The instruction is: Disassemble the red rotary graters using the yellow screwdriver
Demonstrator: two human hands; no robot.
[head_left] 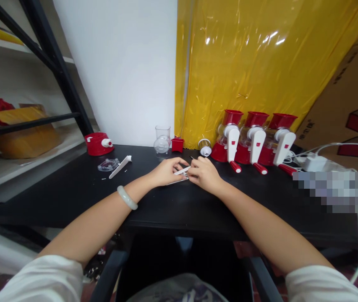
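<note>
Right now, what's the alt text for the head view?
Left hand holds a slim white part above a black table, right hand against it. Three red-and-white crank graters stand rightward; a red base and white handle sit leftward.

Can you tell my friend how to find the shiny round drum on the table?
Find the big yellow sheet behind the black table. Near its foot stand three red-and-white machines in a row, and the drum is just left of them. It's gold-coloured with a white end, while the little box on its other side is all red.
</note>
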